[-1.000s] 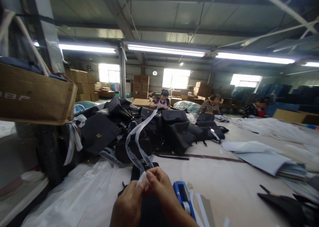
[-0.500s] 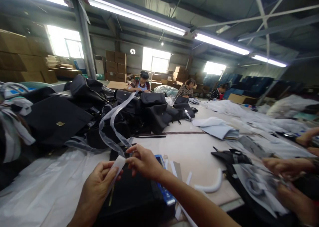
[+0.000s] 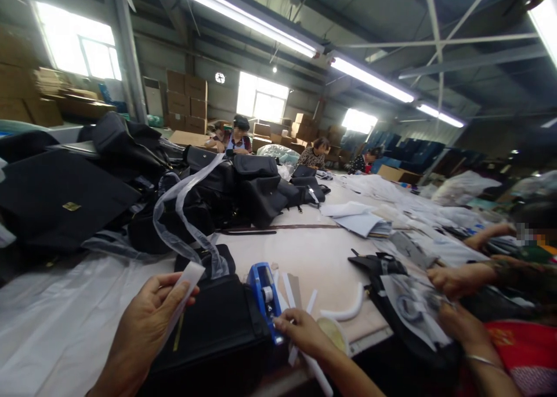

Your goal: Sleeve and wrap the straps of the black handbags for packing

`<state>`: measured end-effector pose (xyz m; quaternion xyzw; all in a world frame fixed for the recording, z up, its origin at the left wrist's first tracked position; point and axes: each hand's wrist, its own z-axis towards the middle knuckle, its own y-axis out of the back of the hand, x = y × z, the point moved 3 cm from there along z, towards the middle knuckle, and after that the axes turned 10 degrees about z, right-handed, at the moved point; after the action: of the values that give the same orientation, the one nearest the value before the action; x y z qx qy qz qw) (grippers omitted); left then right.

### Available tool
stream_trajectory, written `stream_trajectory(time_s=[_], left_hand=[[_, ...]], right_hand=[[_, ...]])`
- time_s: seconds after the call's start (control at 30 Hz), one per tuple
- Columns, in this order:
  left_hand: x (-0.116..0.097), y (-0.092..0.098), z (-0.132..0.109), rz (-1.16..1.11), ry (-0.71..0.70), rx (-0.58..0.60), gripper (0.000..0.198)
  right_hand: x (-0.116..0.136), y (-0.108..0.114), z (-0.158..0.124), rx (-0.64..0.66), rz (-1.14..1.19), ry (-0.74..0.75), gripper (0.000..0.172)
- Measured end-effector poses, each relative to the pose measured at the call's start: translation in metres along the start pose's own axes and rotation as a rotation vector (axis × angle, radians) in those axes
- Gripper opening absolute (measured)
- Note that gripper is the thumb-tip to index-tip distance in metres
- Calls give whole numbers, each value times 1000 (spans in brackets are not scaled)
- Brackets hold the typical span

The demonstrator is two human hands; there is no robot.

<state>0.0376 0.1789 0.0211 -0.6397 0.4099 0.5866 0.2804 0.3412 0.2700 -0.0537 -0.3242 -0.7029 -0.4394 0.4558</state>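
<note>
A white strip [image 3: 191, 273] is pinched in the left hand [image 3: 145, 313]; the right hand [image 3: 308, 334], fingers bunched, grip unclear, is held at a blue tape dispenser [image 3: 258, 281].

Left of the tape dispenser [image 3: 260, 295], the left hand [image 3: 152, 310] and left forearm [image 3: 119, 359] are bare — likewise the right hand [image 3: 302, 330] and right forearm [image 3: 346, 368], nearer its front end.

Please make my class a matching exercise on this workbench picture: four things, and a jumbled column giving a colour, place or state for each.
Column one
1. Left hand
2. Right hand
3. Tape dispenser
4. Tube-like piece

Column two
A. Blue
B. Holding a white strip
C. White and curved
D. At the dispenser's near end

Pairs: 1-B, 2-D, 3-A, 4-C
</note>
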Motion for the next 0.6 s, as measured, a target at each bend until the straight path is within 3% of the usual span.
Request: stream_trajectory(time_s=[0.13,0.3,0.43,0.6], left_hand=[[4,5,-1,-10,-12,-10,52],[3,6,-2,-21,7,-29,51],[0,3,-3,-30,2,-26,52],[-1,1,-3,-27,4,9,53]], right_hand=[[10,-2,-7,13,146,-22,32],[17,2,-39,-28,368,-28,40],[-7,-11,-56,10,511,-207,52],[-41,-29,-51,58,554,-315,61]])
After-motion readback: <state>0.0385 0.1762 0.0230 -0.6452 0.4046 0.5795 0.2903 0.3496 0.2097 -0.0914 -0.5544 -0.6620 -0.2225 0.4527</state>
